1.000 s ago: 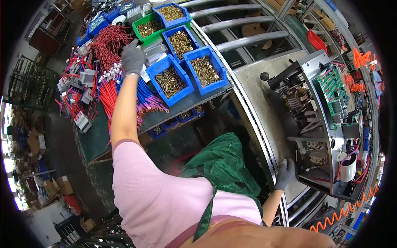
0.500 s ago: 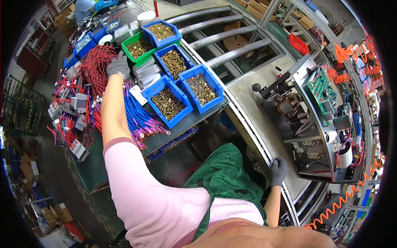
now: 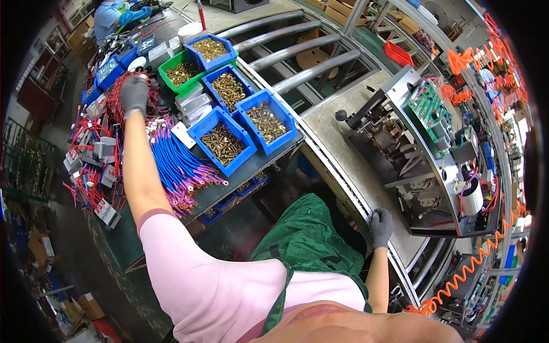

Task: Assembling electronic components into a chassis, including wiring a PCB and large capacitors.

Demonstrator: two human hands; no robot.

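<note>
Green bench (image 3: 134,251): gloved left hand (image 3: 135,94) on red wires (image 3: 117,100).

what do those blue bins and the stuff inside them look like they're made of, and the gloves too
The blue bins look like moulded plastic: even saturated colour, thick rims, slight sheen. Their contents seem to be brass-toned metal hardware, glinting yellowish; too small to identify further. The left hand and right hand wear grey gloves, matte, probably knit fabric, possibly coated.

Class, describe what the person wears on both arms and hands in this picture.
Both hands wear dark grey work gloves: the left hand and the right hand. A pale pink short sleeve covers the left upper arm, leaving the forearm bare. The right forearm is bare too. A green apron hangs in front of the body.
</note>
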